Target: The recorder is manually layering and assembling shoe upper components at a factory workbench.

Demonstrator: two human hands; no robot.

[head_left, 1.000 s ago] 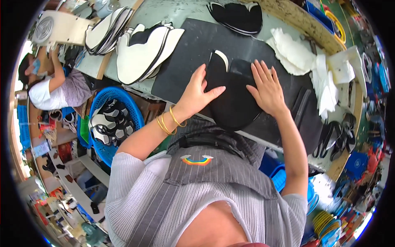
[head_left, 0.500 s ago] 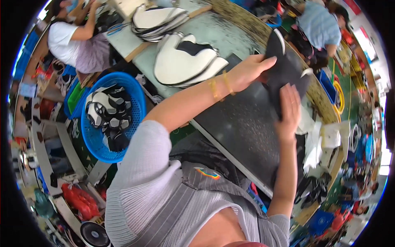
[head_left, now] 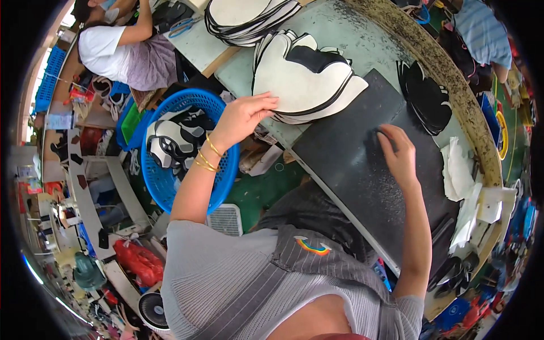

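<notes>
At the near left edge of a stack of white, black-edged shoe-upper pieces point(head_left: 306, 85), my left hand point(head_left: 242, 118) has its fingers pinched together on the rim of the top piece. How firmly it grips cannot be seen. My right hand point(head_left: 401, 154) hovers over the black work board point(head_left: 345, 153), thumb and forefinger apart, nothing visible in it. Beyond it, a fanned pile of dark upper pieces point(head_left: 425, 99) lies at the board's far right corner.
Another white stack point(head_left: 249, 20) lies further back. Left of the table stands a blue basket point(head_left: 229, 164) holding black-and-white pieces. White crumpled sheets point(head_left: 458, 170) lie along the right edge. A co-worker point(head_left: 107, 45) sits far left; another point(head_left: 481, 34) is far right.
The dark pieces that both hands held are now lying at the board's far right. My left hand has moved left to the white stack; my right hand has come away, lower over the board.
</notes>
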